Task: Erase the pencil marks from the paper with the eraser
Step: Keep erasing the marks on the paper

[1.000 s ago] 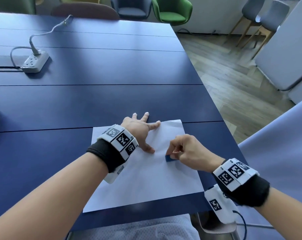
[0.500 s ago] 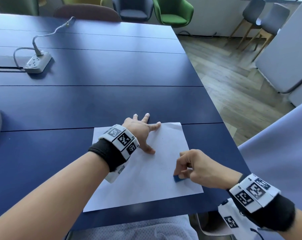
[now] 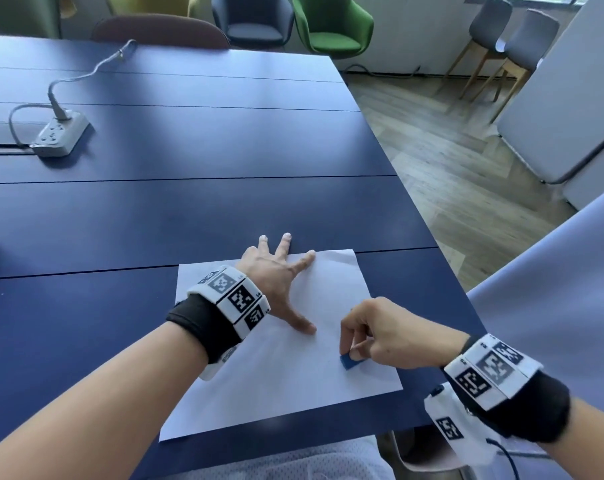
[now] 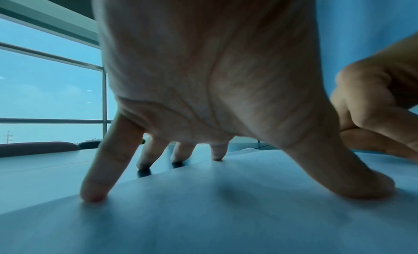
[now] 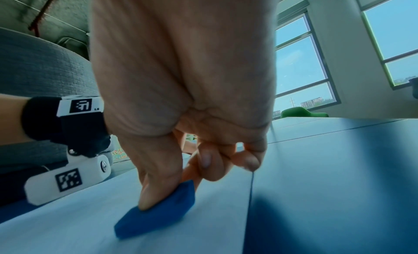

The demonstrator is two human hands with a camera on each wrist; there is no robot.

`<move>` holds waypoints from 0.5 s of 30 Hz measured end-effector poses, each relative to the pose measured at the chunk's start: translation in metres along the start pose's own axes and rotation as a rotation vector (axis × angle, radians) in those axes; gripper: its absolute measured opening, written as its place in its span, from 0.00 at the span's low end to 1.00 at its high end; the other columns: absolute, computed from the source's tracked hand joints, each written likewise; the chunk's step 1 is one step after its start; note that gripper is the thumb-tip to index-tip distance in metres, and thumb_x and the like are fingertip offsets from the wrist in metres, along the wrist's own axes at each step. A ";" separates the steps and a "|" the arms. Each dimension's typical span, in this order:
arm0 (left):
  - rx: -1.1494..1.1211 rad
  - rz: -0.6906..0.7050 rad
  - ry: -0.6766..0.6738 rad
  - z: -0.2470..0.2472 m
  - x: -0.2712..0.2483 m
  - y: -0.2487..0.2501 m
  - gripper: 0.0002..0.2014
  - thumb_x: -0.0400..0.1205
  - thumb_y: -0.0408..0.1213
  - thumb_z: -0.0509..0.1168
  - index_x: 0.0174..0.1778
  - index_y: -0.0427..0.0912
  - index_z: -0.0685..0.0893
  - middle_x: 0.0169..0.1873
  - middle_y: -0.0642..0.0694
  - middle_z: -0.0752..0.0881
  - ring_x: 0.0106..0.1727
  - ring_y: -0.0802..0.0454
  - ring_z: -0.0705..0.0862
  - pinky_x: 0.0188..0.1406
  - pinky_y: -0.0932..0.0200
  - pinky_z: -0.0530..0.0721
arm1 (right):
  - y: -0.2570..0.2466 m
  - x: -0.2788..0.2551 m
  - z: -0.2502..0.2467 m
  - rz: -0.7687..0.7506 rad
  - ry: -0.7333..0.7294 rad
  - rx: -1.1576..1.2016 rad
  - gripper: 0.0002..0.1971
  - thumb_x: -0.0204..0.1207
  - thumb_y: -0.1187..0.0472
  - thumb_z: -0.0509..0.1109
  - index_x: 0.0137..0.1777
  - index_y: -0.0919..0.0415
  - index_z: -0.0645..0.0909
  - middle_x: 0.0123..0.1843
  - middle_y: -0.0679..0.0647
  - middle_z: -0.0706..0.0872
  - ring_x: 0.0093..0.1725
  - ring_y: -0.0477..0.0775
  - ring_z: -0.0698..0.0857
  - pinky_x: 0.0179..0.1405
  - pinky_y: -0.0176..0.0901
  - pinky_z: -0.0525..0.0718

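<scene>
A white sheet of paper [image 3: 276,382] lies on the dark blue table [image 3: 189,209] near its front right corner. My left hand [image 3: 279,271] is spread flat on the sheet's far part, fingers straight, fingertips [image 4: 93,195] and thumb pressing down. My right hand [image 3: 373,336] pinches a small blue eraser [image 3: 349,361] between thumb and fingers, its lower edge on the paper's right side. The right wrist view shows the eraser [image 5: 158,211] tilted against the paper [image 5: 68,231]. No pencil marks are plainly visible.
A grey power strip [image 3: 59,133] with its cable lies at the table's far left. The table's right edge [image 3: 442,271] runs close to my right hand, with wooden floor beyond. Chairs [image 3: 331,26] stand behind the table.
My right hand first drew the eraser toward me down the paper's right side, then came back a little away from the near edge. The left hand stayed pressing the sheet.
</scene>
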State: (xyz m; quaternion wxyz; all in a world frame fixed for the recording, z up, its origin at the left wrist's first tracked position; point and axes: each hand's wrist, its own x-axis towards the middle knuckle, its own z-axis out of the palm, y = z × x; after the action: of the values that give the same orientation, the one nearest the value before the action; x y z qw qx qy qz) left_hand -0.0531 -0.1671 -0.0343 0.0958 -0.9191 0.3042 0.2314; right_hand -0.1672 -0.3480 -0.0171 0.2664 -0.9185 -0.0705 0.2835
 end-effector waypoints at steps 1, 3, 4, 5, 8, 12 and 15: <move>0.003 -0.003 -0.003 0.001 0.001 0.001 0.67 0.56 0.82 0.66 0.84 0.64 0.35 0.85 0.41 0.37 0.84 0.28 0.44 0.75 0.41 0.62 | -0.001 0.001 -0.002 0.000 -0.018 -0.005 0.07 0.73 0.66 0.72 0.43 0.52 0.88 0.42 0.54 0.87 0.39 0.51 0.83 0.44 0.48 0.86; 0.000 -0.001 0.001 0.001 0.002 0.001 0.67 0.56 0.81 0.67 0.83 0.63 0.34 0.85 0.41 0.36 0.83 0.27 0.43 0.75 0.41 0.63 | 0.000 0.005 -0.004 -0.001 -0.029 0.003 0.07 0.72 0.66 0.72 0.43 0.52 0.88 0.42 0.55 0.87 0.36 0.47 0.81 0.39 0.44 0.84; -0.001 0.005 0.009 0.001 0.002 0.002 0.67 0.56 0.81 0.67 0.83 0.64 0.34 0.85 0.41 0.36 0.83 0.26 0.44 0.75 0.41 0.63 | 0.002 0.008 -0.004 -0.006 0.000 0.017 0.08 0.72 0.66 0.72 0.43 0.52 0.88 0.41 0.55 0.87 0.36 0.46 0.80 0.37 0.41 0.83; -0.005 0.016 0.019 0.002 0.002 0.001 0.67 0.56 0.81 0.67 0.83 0.65 0.34 0.85 0.42 0.35 0.83 0.26 0.45 0.74 0.41 0.65 | 0.004 0.013 -0.004 -0.014 0.059 0.039 0.08 0.72 0.67 0.73 0.42 0.52 0.89 0.40 0.55 0.87 0.36 0.47 0.81 0.36 0.38 0.81; -0.022 0.057 0.044 0.003 0.002 0.002 0.62 0.59 0.79 0.68 0.82 0.70 0.37 0.84 0.44 0.33 0.84 0.29 0.46 0.71 0.41 0.68 | 0.011 0.018 0.001 -0.030 0.247 0.135 0.09 0.71 0.69 0.73 0.40 0.52 0.89 0.38 0.54 0.85 0.37 0.48 0.83 0.40 0.42 0.84; -0.045 0.060 0.026 0.005 0.003 0.002 0.61 0.58 0.78 0.70 0.81 0.72 0.40 0.85 0.46 0.39 0.83 0.30 0.47 0.70 0.39 0.71 | 0.014 0.007 0.006 -0.065 0.041 0.093 0.11 0.69 0.70 0.72 0.40 0.51 0.88 0.37 0.51 0.84 0.40 0.53 0.84 0.45 0.52 0.87; -0.058 0.041 0.003 0.006 0.005 0.001 0.63 0.55 0.80 0.69 0.80 0.73 0.39 0.85 0.50 0.38 0.84 0.30 0.45 0.69 0.35 0.72 | 0.013 0.019 -0.001 -0.077 0.097 0.064 0.13 0.69 0.71 0.71 0.39 0.51 0.89 0.37 0.52 0.86 0.40 0.52 0.85 0.46 0.51 0.88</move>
State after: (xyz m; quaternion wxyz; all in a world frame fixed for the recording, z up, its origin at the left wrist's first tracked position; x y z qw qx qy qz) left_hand -0.0522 -0.1687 -0.0417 0.0637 -0.9155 0.3161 0.2407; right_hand -0.1512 -0.3542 -0.0319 0.3095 -0.9188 -0.0837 0.2301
